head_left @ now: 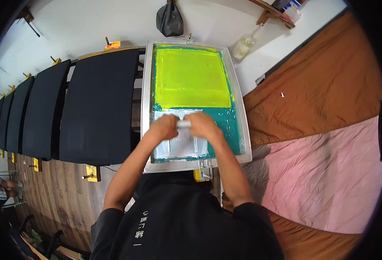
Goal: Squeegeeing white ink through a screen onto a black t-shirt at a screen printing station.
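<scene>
Both my hands grip a pale squeegee (183, 124), whose light bar shows between them; motion smears it slightly. My left hand (165, 127) is closed round its left part, my right hand (203, 125) round its right part. They work over the near half of a screen-printing frame (146, 91) with a light metal rim. Bright yellow-green ink (191, 76) covers the far half of its mesh. Teal coating (227, 130) surrounds it. Under and in front of my hands lies a whitish rectangular patch (165, 149). My fingers hide most of the squeegee's lower edge.
Several black-covered boards (100, 104) stand in a row to the left, with yellow clamps (93, 173) at their ends. Brown cloth (321, 78) and pink cloth (321, 177) spread to the right. A black bag (169, 19) hangs on the wall beyond the frame.
</scene>
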{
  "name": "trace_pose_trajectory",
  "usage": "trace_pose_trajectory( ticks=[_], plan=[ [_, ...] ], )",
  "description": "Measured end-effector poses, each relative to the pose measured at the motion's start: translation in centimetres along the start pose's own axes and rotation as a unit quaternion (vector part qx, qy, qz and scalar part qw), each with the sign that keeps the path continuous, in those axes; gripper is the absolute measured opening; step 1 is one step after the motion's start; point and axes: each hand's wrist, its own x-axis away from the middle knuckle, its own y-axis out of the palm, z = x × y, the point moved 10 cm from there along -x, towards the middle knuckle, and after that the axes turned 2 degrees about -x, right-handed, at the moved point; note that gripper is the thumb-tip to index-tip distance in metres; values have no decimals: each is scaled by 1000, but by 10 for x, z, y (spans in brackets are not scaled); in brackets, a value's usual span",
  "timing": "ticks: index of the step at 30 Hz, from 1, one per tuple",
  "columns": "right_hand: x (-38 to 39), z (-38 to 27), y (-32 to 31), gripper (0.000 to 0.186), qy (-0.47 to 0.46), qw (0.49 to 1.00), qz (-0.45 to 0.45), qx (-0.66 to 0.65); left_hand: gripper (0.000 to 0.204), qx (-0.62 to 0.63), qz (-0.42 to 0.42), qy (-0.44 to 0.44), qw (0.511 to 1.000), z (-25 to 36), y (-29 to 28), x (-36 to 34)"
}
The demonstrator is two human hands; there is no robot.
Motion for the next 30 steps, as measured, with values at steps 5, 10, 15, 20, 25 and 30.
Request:
trace_pose_trajectory(
  ticks=[5,10,15,20,25,30],
  plan=[
    [-35,15,-12,30,39,999,-25,14,28,-39,17,14,999,-3,-15,-39],
    [-42,19,-6,28,47,999,-19,15,29,-66,53,35,996,-6,-10,-41],
    [-19,6,0,37,20,998,52,17,31,-51,114,53,991,-1,-5,-19],
    [19,-10,27,38,28,999,40,5,30,-39,109,37,993,4,17,24],
    [54,-21,47,39,39,999,23,-1,30,-35,102,30,994,11,37,60],
    [100,-26,55,38,29,998,57,-9,27,-24,105,23,994,31,59,94]
  ],
)
